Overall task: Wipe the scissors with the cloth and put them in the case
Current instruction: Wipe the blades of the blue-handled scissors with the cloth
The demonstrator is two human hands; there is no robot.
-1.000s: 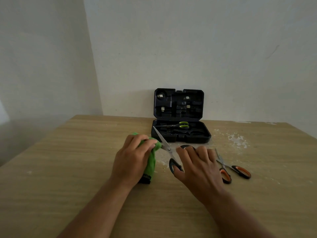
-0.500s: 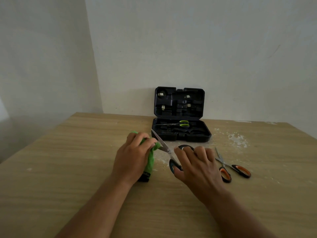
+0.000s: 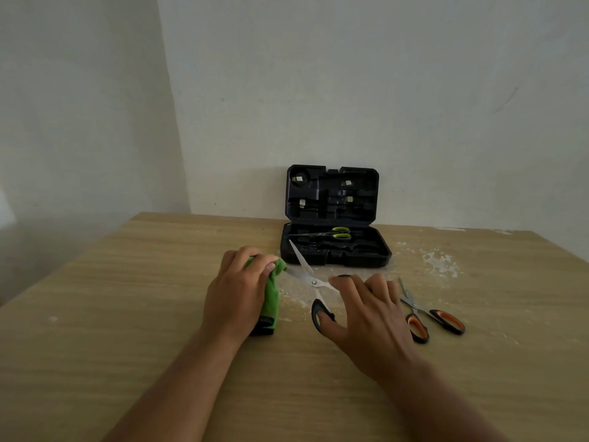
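Since half a second ago your left hand has slid the green cloth slightly out toward the blade tip; its grip is still bunched round the cloth, which touches one blade of the grey-handled scissors. Those scissors lie spread apart on the counter, just in front of the open black case. Your right hand grips their handles as before, thumb through the near loop. The green-handled scissors remain inside the case, and the orange-handled scissors stay beside your right hand. The cloth's dark label is too small to read.
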